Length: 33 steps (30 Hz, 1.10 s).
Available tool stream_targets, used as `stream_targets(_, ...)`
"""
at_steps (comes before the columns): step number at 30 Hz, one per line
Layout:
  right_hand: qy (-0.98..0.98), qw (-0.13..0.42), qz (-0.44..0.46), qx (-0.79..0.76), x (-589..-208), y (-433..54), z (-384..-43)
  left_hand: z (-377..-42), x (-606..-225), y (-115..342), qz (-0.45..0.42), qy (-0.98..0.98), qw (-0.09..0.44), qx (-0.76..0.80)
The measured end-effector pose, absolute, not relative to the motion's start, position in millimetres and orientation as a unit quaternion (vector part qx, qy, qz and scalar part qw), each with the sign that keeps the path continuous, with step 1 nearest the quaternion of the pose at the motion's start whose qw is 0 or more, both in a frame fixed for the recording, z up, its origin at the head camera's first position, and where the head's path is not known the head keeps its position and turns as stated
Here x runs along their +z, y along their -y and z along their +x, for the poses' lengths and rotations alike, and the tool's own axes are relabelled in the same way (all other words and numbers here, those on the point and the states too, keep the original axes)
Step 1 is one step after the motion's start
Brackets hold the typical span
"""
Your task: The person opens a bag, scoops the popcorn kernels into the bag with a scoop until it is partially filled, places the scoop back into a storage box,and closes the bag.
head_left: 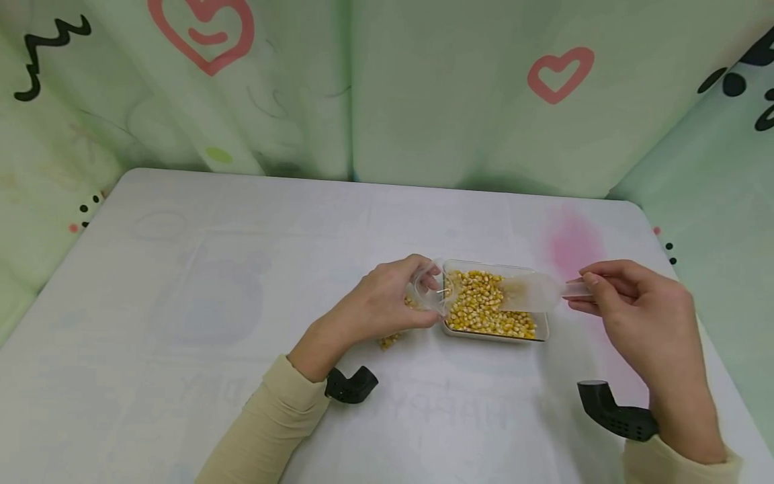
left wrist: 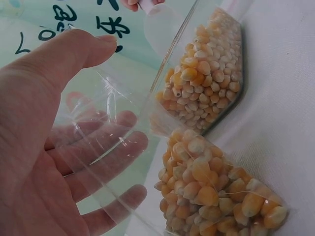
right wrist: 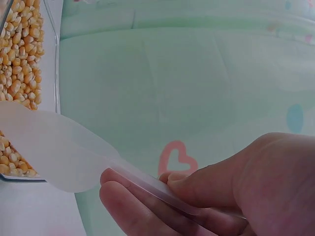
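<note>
Down at the bottom of the head frame, cream sleeves (head_left: pixel 260 423) and black wrist mounts (head_left: pixel 353 386). Just above, at centre: cupping the mouth of a clear bag (head_left: pixel 432 299) with the left hand (head_left: pixel 390 292), bending thumb and fingers round the plastic, with maize kernels (head_left: pixel 390 340) at its foot. Over to the right, pinching the handle of a translucent scoop (head_left: pixel 541 293) in the right hand (head_left: pixel 643 319), thumb above, fingers below, holding the blade over more kernels (head_left: pixel 474 302) in a clear container (head_left: pixel 541 327) just beside the bag. All around, a white table (head_left: pixel 290 282), faintly printed, with a pink patch (head_left: pixel 573 243) right of centre. And behind, across the top, pale green curtains (head_left: pixel 435 107), with a red heart (head_left: pixel 209 66) upper left, a smaller heart (head_left: pixel 553 97) upper right, a black squiggle (head_left: pixel 53 42) in the far upper-left corner.
</note>
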State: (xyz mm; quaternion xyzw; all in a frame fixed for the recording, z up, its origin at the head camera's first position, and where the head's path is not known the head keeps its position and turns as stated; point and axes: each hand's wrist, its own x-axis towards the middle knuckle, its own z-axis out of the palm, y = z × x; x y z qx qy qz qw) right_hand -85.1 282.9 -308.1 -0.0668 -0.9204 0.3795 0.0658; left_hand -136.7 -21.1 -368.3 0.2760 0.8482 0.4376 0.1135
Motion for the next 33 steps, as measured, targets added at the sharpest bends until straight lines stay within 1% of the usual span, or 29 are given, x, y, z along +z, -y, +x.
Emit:
stream_targets(8,0.917,0.045,-0.062,0.392,-313,-285,-89,-138,-366,24,0.276,-0.843,0.119,0.446)
stream_targets(16,0.887,0.017,-0.024,0.461,-321,-290,-93,-139,-366,24,0.272,-0.837,0.128,0.458)
stream_targets(21,0.881,0.0,-0.03,0.473,-323,-294,-95,-139,-367,24,0.274,-0.837,0.124,0.458)
stream_targets(24,0.871,-0.025,-0.038,0.49,-325,-299,-97,-139,-367,24,0.274,-0.837,0.124,0.457)
stream_targets(28,0.829,-0.062,-0.044,0.554,-329,-304,-100,-139,-367,23,0.272,-0.837,0.126,0.457)
stream_targets(33,0.795,-0.089,-0.049,0.598,-333,-308,-101,-139,-367,23,0.267,-0.838,0.132,0.457)
